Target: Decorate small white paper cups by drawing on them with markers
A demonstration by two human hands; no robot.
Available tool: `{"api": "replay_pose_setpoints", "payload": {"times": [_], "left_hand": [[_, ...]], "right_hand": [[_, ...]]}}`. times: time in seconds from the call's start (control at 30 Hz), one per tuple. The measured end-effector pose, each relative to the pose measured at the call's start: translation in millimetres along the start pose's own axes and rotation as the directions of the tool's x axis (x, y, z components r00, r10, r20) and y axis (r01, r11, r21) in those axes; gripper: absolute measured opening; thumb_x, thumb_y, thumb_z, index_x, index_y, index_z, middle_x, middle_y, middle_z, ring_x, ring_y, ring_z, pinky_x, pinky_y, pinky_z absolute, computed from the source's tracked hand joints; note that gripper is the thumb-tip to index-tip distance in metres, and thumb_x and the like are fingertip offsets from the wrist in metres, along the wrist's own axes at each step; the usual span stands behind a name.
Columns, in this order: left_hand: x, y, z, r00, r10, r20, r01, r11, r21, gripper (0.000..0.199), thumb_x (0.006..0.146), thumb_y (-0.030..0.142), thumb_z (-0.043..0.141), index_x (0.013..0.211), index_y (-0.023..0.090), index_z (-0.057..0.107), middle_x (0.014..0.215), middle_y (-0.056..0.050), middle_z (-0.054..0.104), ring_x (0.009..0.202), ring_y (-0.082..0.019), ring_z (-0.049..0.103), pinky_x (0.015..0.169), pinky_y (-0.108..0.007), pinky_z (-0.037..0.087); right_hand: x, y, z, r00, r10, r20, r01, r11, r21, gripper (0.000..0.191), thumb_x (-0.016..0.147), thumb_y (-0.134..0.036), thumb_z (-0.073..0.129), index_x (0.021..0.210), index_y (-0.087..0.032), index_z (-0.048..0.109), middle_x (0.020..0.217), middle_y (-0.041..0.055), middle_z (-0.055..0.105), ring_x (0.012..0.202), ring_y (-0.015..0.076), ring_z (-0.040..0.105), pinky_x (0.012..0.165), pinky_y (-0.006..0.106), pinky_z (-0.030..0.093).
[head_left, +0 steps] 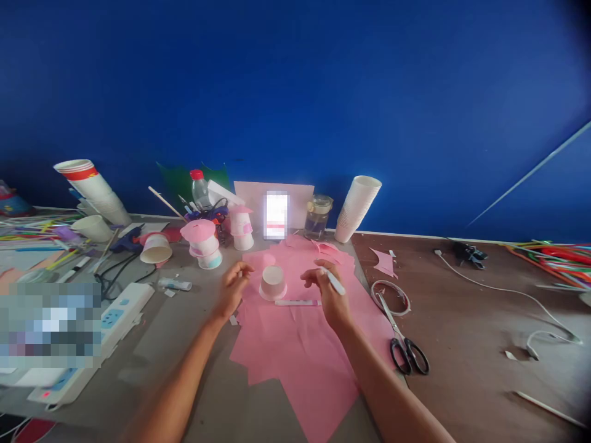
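Observation:
A small white paper cup [273, 280] stands upside down on overlapping sheets of pink paper [314, 363]. To its left is my left hand [234, 284], apart from the cup, with bent fingers spread and nothing visible in them. My right hand [333, 300], to the right of the cup, grips a white marker [336, 283] that slants across the fingers. A second, pale marker [298, 303] lies flat on the paper just in front of the cup. Behind stand two cup figures with pink tops, one nearer [201, 243] and one farther [241, 227].
Black-handled scissors [402, 344] lie right of the paper, touching a tape roll [390, 298]. Stacked cups [357, 209], a glass jar [318, 215] and a lit screen [276, 214] stand at the back. A power strip [106, 326] and tipped cup [156, 248] are left.

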State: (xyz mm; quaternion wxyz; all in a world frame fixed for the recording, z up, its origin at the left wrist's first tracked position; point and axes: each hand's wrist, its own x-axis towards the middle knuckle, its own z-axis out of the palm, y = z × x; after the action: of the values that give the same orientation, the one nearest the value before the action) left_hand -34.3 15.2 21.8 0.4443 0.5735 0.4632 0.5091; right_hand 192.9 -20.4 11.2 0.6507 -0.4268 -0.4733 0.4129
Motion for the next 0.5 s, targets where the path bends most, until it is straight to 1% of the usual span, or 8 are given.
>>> {"api": "replay_pose_setpoints", "payload": {"times": [0.07,0.1,0.17,0.23,0.3,0.4,0.43,0.5], "left_hand": [[2.6,-4.3,-4.4,0.99,0.015,0.137,-0.047,0.971,0.234,0.035,0.072,0.029,0.062,0.105,0.019,0.059,0.102,-0.005,0.058,0.085,-0.017,0.055,0.07,-0.026,0.045],[2.3,-5.5,-4.8,0.978,0.022,0.208,-0.088,0.945,0.314,0.046,0.07,0.03,0.066,0.114,0.02,0.056,0.113,-0.007,0.056,0.094,-0.02,0.055,0.074,-0.028,0.046],[-0.4,-6.1,-2.5,0.948,0.027,0.316,-0.164,0.895,0.416,0.063,0.067,0.032,0.07,0.127,0.022,0.049,0.127,-0.01,0.051,0.107,-0.025,0.053,0.082,-0.033,0.047],[-4.2,-5.5,2.2,0.924,0.001,0.383,-0.2,0.854,0.48,0.07,0.068,0.03,0.069,0.133,0.023,0.043,0.13,-0.011,0.051,0.109,-0.027,0.053,0.085,-0.036,0.047],[-7.4,-5.1,7.4,0.909,-0.053,0.413,-0.188,0.833,0.521,0.069,0.072,0.025,0.063,0.136,0.023,0.039,0.125,-0.01,0.056,0.099,-0.026,0.058,0.08,-0.035,0.048],[-9.4,-6.6,13.3,0.913,-0.097,0.395,-0.143,0.833,0.534,0.06,0.078,0.023,0.056,0.135,0.024,0.039,0.11,-0.007,0.064,0.085,-0.023,0.062,0.072,-0.034,0.048],[-9.5,-7.6,14.6,0.917,-0.097,0.387,-0.129,0.846,0.518,0.057,0.078,0.024,0.056,0.134,0.024,0.04,0.107,-0.006,0.065,0.083,-0.023,0.062,0.071,-0.033,0.048],[-9.1,-10.1,16.7,0.923,-0.075,0.376,-0.116,0.879,0.462,0.058,0.078,0.026,0.058,0.133,0.025,0.04,0.108,-0.006,0.064,0.086,-0.022,0.062,0.072,-0.033,0.049]], "right_hand": [[-4.9,8.0,3.6,0.996,-0.06,0.07,0.068,0.99,-0.122,0.025,0.092,-0.043,0.047,0.102,-0.021,0.05,0.084,0.0051,0.071,0.072,0.0163,0.063,0.075,0.034,0.051],[-7.2,11.7,5.3,0.991,-0.072,0.109,0.089,0.982,-0.166,0.023,0.092,-0.042,0.047,0.102,-0.021,0.05,0.087,0.0063,0.071,0.076,0.0171,0.064,0.075,0.035,0.052],[-11.5,17.3,8.2,0.981,-0.075,0.178,0.118,0.962,-0.248,0.019,0.092,-0.037,0.046,0.103,-0.022,0.049,0.093,0.0082,0.071,0.081,0.0186,0.066,0.073,0.034,0.053],[-15.4,19.7,10.2,0.97,-0.057,0.235,0.137,0.93,-0.341,0.016,0.09,-0.03,0.046,0.104,-0.022,0.05,0.097,0.0093,0.07,0.086,0.0197,0.066,0.072,0.032,0.053],[-18.4,19.3,11.5,0.96,-0.042,0.276,0.158,0.897,-0.414,0.017,0.088,-0.024,0.046,0.105,-0.022,0.051,0.099,0.0097,0.07,0.089,0.0204,0.067,0.072,0.032,0.053],[-20.4,16.0,12.1,0.952,-0.054,0.303,0.192,0.873,-0.448,0.02,0.087,-0.021,0.046,0.106,-0.022,0.051,0.099,0.0095,0.07,0.087,0.0201,0.068,0.072,0.031,0.053],[-20.4,14.9,12.0,0.95,-0.064,0.306,0.202,0.873,-0.444,0.021,0.087,-0.021,0.046,0.107,-0.021,0.051,0.099,0.0094,0.07,0.087,0.02,0.068,0.072,0.031,0.053],[-19.4,13.0,11.3,0.947,-0.094,0.308,0.224,0.879,-0.42,0.021,0.087,-0.021,0.046,0.107,-0.021,0.052,0.099,0.0093,0.069,0.089,0.0201,0.067,0.075,0.032,0.054]]}}
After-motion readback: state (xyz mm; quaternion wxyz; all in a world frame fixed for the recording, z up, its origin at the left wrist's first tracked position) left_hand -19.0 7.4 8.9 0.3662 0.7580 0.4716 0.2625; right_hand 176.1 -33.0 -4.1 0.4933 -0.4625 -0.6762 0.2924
